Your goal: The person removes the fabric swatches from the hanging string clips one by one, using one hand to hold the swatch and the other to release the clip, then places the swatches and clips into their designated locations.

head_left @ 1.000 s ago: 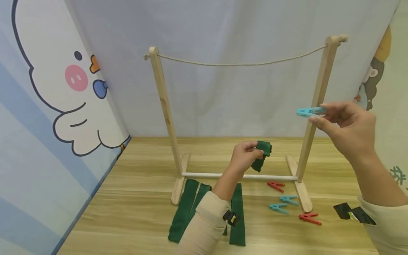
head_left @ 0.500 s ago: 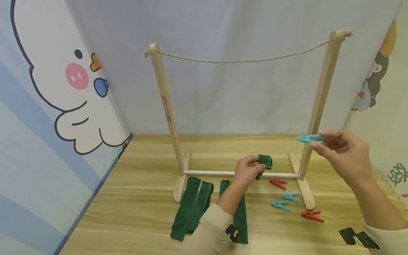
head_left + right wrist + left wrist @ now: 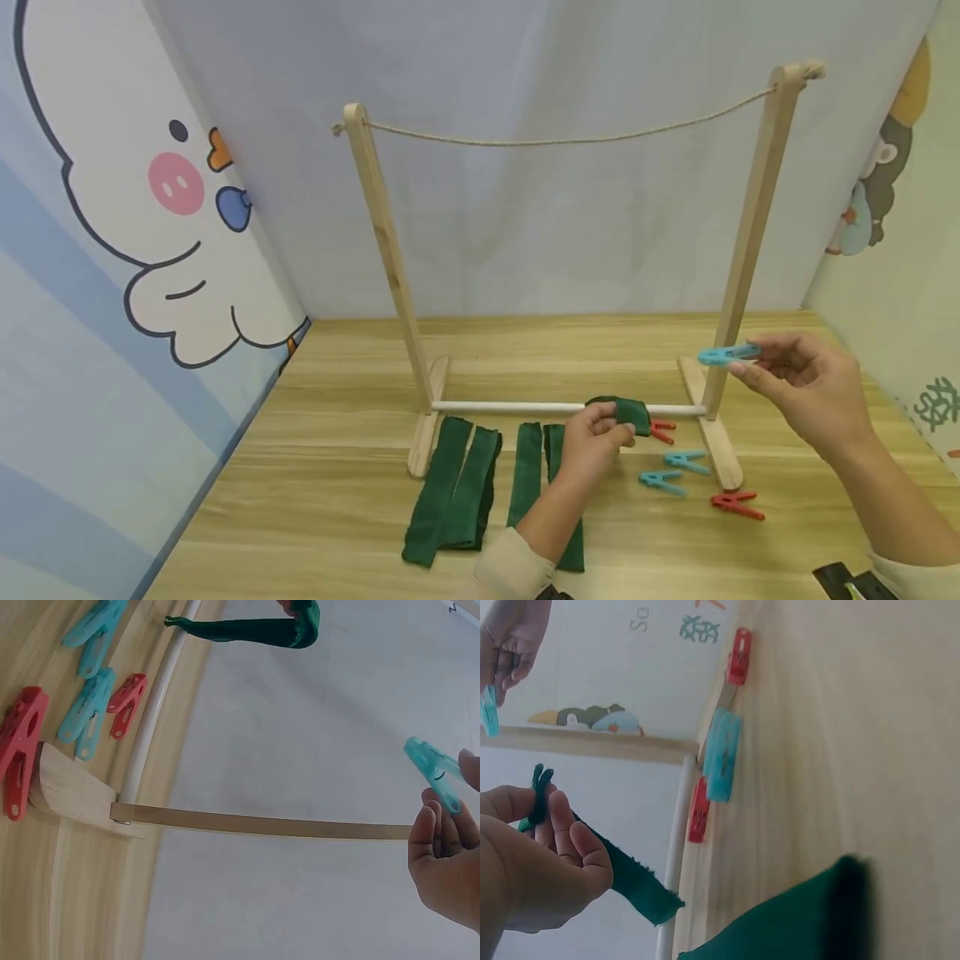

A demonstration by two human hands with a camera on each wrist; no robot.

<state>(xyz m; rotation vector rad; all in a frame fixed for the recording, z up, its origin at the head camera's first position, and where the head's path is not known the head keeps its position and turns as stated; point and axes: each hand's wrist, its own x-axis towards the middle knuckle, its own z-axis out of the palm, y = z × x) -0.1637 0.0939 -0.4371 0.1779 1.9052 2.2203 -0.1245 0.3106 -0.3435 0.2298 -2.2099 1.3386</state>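
My left hand (image 3: 588, 450) pinches a dark green fabric strip (image 3: 633, 415) near the rack's white crossbar (image 3: 510, 407). In the left wrist view the folded end of that green strip (image 3: 641, 889) sits between thumb and fingers, and the rest hangs down. To the right, in front of the rack's right post, my right hand (image 3: 817, 396) holds a light blue clothespin (image 3: 723, 355) by its handle end. The right wrist view has this clothespin (image 3: 435, 765) between thumb and fingers, pointing away from the palm. A rope (image 3: 525, 143) sags between the two wooden posts, high above both hands.
Several green strips (image 3: 438, 492) lie in front of the rack at left and centre, partly behind my left forearm. Two blue clothespins (image 3: 662, 482) and two red clothespins (image 3: 737, 504) lie at right. The rack's right foot (image 3: 720, 454) is beside them.
Both hands have come down: the left with the green strip to crossbar height, now overlapping a red clothespin; the right with its blue clothespin. Both grips stay the same.
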